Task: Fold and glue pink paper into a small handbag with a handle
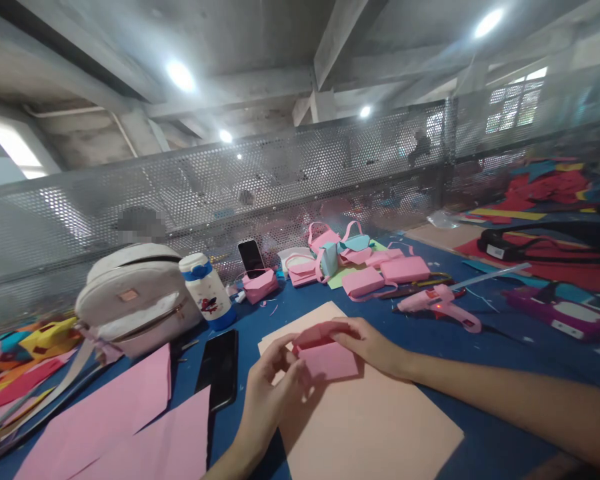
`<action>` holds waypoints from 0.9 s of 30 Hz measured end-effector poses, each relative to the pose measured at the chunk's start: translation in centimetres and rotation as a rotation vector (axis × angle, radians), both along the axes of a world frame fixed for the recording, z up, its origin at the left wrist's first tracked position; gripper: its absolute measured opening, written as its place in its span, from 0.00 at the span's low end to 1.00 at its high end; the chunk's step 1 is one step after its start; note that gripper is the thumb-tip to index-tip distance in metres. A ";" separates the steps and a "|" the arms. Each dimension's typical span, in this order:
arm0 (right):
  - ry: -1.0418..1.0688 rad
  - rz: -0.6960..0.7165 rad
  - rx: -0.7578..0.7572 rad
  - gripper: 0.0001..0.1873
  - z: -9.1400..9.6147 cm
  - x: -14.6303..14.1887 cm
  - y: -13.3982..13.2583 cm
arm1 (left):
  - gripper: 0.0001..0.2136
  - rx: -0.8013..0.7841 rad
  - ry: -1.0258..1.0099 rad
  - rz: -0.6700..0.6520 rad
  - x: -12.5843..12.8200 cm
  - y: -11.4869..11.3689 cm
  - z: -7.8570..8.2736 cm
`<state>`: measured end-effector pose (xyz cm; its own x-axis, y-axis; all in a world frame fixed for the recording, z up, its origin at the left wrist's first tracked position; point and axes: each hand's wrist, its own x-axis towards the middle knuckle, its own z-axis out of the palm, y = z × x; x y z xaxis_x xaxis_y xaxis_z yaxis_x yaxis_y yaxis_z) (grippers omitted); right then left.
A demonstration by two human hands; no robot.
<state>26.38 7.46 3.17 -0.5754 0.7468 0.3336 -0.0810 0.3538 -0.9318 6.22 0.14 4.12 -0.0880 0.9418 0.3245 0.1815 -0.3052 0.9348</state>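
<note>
A small folded pink paper box (330, 362) is held between my two hands, above a stack of peach paper sheets (380, 420). My left hand (275, 380) pinches its left end, fingers curled round the edge. At the other end, my right hand (360, 340) grips the top right, thumb on the near wall and fingers behind. The inside of the box shows as a darker pink hollow at its top. Some fingertips of my right hand are hidden behind the paper.
Several finished pink paper bags (365, 283) stand at the back. A pink glue gun (440, 305) lies right. Pink sheets (110, 407), a dark phone (219, 370), a bottle (207, 293) and a white backpack (130, 293) are left. A perforated metal screen (280, 180) borders the table.
</note>
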 end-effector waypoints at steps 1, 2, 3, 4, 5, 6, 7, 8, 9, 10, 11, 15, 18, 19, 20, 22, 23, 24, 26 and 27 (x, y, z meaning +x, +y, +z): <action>-0.009 0.005 -0.036 0.16 0.1 0.0 -0.1 | 0.13 0.060 0.096 0.073 -0.2 0.0 0.2; -0.016 0.009 -0.081 0.18 0.1 0.0 -0.2 | 0.10 0.112 0.178 0.125 -0.4 0.0 0.4; -0.025 0.014 -0.122 0.20 0.0 0.0 -0.3 | 0.08 0.155 0.235 0.152 -0.5 0.0 0.6; -0.041 0.025 -0.151 0.21 0.0 0.0 -0.4 | 0.06 0.177 0.266 0.154 -0.7 0.1 0.7; -0.057 0.041 -0.169 0.22 -0.1 -0.1 -0.5 | 0.06 0.165 0.270 0.128 -0.8 0.3 0.8; -0.072 0.068 -0.180 0.22 -0.2 -0.1 -0.6 | 0.06 0.120 0.260 0.085 -0.8 0.5 0.7; -0.084 0.102 -0.187 0.21 -0.2 -0.1 -0.7 | 0.07 0.054 0.247 0.033 -0.8 0.7 0.5; -0.098 0.135 -0.185 0.19 -0.2 -0.1 -0.7 | 0.08 -0.018 0.235 -0.021 -0.8 0.8 0.3; -0.117 0.159 -0.169 0.18 -0.1 -0.1 -0.7 | 0.10 -0.084 0.228 -0.071 -0.8 1.0 0.0; -0.140 0.169 -0.134 0.15 -0.1 -0.1 -0.7 | 0.12 -0.134 0.230 -0.110 -0.8 1.1 -0.3; -0.170 0.164 -0.083 0.13 0.0 0.0 -0.6 | 0.12 -0.161 0.238 -0.130 -0.7 1.1 -0.6; -0.318 0.054 0.158 0.12 0.0 0.0 -0.2 | 0.12 -0.181 0.294 -0.120 -0.6 1.0 -1.2; -0.427 0.000 0.257 0.15 -0.3 -0.1 0.4 | 0.11 -0.180 0.349 -0.090 -0.6 1.1 -1.1; -0.452 -0.004 0.275 0.15 -0.5 -0.1 0.6 | 0.11 -0.181 0.370 -0.082 -0.6 1.2 -1.0; -0.469 -0.005 0.287 0.15 -0.6 -0.2 0.8 | 0.10 -0.182 0.391 -0.077 -0.6 1.4 -0.9; -0.482 0.006 0.307 0.15 -0.7 -0.3 1.3 | 0.09 -0.181 0.428 -0.073 -0.7 1.8 -0.7; -0.486 0.015 0.317 0.14 -0.7 -0.3 1.5 | 0.08 -0.180 0.443 -0.076 -0.7 2.1 -0.7; -0.490 0.026 0.325 0.13 -0.7 -0.4 1.7 | 0.08 -0.179 0.457 -0.082 -0.8 2.3 -0.7; -0.497 0.051 0.328 0.11 -0.7 -0.6 2.0 | 0.07 -0.178 0.477 -0.101 -0.9 2.8 -0.8; -0.497 0.062 0.325 0.09 -0.6 -0.7 2.1 | 0.07 -0.179 0.484 -0.114 -1.0 3.0 -0.8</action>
<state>25.66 9.60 2.53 -0.7604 0.6115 0.2187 0.3073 0.6354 -0.7084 5.24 3.13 3.33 0.1381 0.9810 0.1361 0.5804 -0.1915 0.7915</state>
